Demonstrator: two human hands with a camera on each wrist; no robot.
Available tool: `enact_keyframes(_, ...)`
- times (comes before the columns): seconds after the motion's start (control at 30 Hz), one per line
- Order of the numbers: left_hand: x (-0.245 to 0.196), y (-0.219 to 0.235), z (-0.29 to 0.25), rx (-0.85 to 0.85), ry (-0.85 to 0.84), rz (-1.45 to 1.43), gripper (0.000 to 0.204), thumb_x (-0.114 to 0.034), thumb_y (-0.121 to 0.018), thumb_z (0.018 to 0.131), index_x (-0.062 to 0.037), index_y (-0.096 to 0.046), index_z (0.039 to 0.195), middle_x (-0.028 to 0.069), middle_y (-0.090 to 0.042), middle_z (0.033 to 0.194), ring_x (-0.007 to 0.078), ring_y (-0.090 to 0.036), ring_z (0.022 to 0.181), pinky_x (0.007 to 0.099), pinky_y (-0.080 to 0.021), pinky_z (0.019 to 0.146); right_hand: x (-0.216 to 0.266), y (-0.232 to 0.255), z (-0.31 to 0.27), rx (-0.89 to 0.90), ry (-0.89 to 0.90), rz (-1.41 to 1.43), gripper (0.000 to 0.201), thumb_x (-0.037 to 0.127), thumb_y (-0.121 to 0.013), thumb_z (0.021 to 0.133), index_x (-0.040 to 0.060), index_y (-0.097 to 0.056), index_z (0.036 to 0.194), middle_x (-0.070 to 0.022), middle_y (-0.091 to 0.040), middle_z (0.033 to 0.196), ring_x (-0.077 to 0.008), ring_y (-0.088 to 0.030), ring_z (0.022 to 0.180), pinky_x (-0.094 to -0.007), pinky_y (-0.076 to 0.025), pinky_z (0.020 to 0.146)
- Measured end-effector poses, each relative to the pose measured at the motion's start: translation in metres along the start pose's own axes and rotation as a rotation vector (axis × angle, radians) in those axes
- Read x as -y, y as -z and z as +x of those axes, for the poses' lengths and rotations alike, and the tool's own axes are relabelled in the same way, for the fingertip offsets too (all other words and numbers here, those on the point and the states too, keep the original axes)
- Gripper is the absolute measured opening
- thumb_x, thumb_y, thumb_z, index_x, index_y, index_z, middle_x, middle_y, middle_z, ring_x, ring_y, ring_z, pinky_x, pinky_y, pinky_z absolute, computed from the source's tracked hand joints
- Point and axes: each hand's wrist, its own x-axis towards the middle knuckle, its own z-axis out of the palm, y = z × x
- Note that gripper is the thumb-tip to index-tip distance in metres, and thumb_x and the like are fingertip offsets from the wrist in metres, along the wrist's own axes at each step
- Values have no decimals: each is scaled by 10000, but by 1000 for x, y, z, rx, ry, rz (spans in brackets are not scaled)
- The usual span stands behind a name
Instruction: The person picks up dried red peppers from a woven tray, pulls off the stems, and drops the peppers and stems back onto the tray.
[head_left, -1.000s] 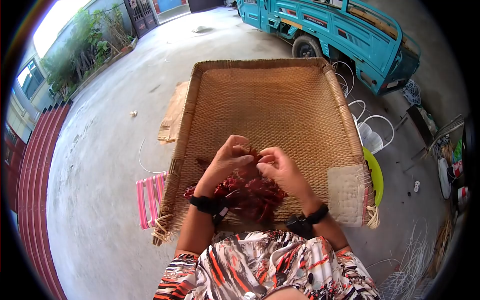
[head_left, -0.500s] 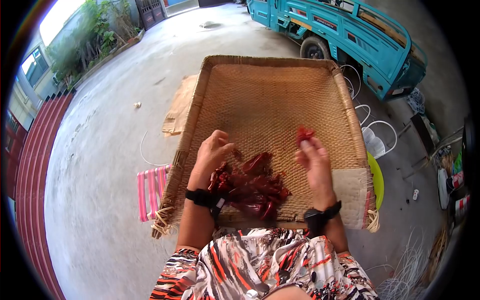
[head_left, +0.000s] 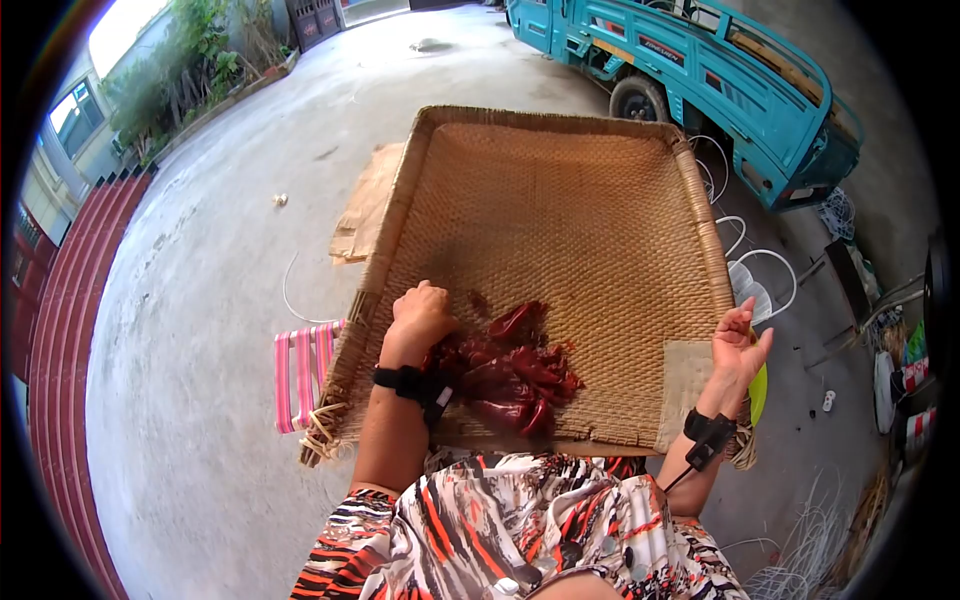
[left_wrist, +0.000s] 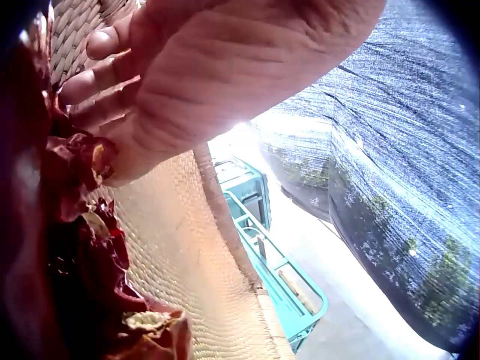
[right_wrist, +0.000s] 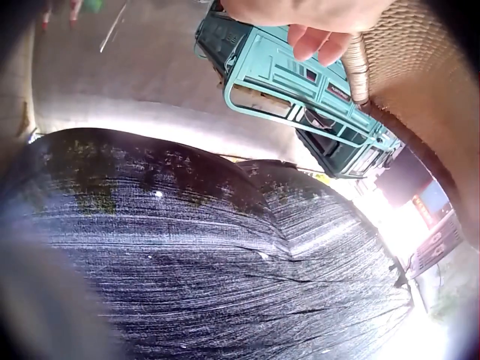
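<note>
You are leaning over a large woven tray [head_left: 560, 200], and your patterned top is filling the near edge of the head view. Your left hand [head_left: 420, 318] is resting on the left side of a heap of dried red chillies [head_left: 505, 370], which is lying on the near part of the tray, just in from its near rim. Its fingers [left_wrist: 105, 75] are curling down against the peppers; the left wrist view shows them lying close together on the heap, but you cannot tell from either view whether they are actually pinching a pod. Your right hand [head_left: 738, 350] is hanging at the right rim of the tray, off the chillies, palm turned up and fingers loosely spread, grasping nothing. A pale patch [head_left: 688, 385] is covering the near right corner of the weave, just left of that hand, and a yellow-green disc [head_left: 760, 390] is showing from under the rim beside it.

Left of the tray, a pink striped stool [head_left: 300, 375] is standing on the concrete floor [head_left: 200, 300]. Farther left, a piece of flattened cardboard [head_left: 365, 205] is lying partly under the tray. At the far right, a teal truck [head_left: 720, 75] is standing.
</note>
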Motion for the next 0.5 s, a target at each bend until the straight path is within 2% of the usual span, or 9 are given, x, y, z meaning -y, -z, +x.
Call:
enact_keyframes(0.1, 0, -2, 10, 6, 38, -63, 221, -204, -616, 745, -63, -697, 893, 173, -665, 933, 355, -641, 913, 461, -524, 764, -10, 10, 3, 117, -93, -57, 273, 252, -548, 969, -2, -632, 1021, -88, -692, 942, -167, -623, 746, -300, -537, 682)
enact_keyframes(0.17, -14, 14, 0, -105, 40, -90, 208, -188, -585, 770, -53, -685, 891, 177, -676, 894, 368, -652, 869, 467, -523, 738, -32, 3, -6, 176, -115, -302, 192, 211, -554, 968, 44, -639, 1010, -52, -681, 907, -131, -609, 703, -262, -522, 634)
enact_keyframes(0.23, -24, 24, -7, -199, -41, -212, 210, -245, -583, 804, -76, -684, 879, 145, -686, 865, 349, -661, 852, 436, -521, 749, -62, -6, -28, 240, -124, -615, 154, 194, -555, 971, 69, -635, 1012, -33, -674, 892, -109, -599, 680, -242, -512, 609)
enact_keyframes(0.27, -28, 31, -10, -101, -73, -432, 226, -284, -604, 816, -87, -688, 889, 140, -689, 854, 328, -668, 834, 420, -520, 755, -80, -12, -41, 288, -125, -790, 123, 184, -562, 970, 96, -622, 1032, -17, -667, 888, -90, -592, 668, -235, -502, 589)
enact_keyframes(0.3, -34, 30, -9, -110, -112, -489, 228, -293, -621, 822, -90, -693, 894, 141, -690, 845, 311, -672, 810, 396, -518, 743, -96, -18, -56, 410, -102, -1004, 152, 204, -579, 964, 93, -608, 1065, -17, -660, 919, -76, -583, 670, -235, -495, 594)
enact_keyframes(0.37, -42, 29, -10, -100, -322, -665, 175, -174, -623, 852, -25, -668, 932, 155, -676, 826, 271, -665, 761, 360, -514, 693, -127, -33, -88, 635, -27, -1329, 219, 220, -585, 963, 59, -601, 1110, -31, -654, 959, -87, -578, 660, -241, -493, 613)
enact_keyframes(0.43, -49, 27, -10, -59, -545, -842, 169, -133, -620, 893, -6, -633, 1004, 124, -661, 849, 205, -647, 759, 321, -515, 670, -151, -36, -112, 897, 216, -1565, 256, 225, -582, 965, 37, -590, 1138, -40, -645, 975, -97, -583, 667, -248, -497, 633)
enact_keyframes(0.47, -54, 30, -13, 49, -547, -942, 179, -148, -611, 917, -9, -614, 1031, 98, -650, 874, 174, -635, 769, 299, -515, 668, -156, -35, -118, 1028, 348, -1674, 274, 227, -581, 965, 26, -584, 1151, -45, -640, 983, -101, -585, 671, -251, -499, 643)
enact_keyframes(0.5, -58, 34, -16, 156, -546, -1041, 190, -162, -603, 942, -13, -596, 1058, 72, -639, 899, 143, -622, 779, 276, -515, 667, -157, -31, -118, 1038, 154, -1637, 280, 227, -584, 964, 20, -584, 1152, -45, -639, 962, -105, -589, 680, -256, -503, 649)
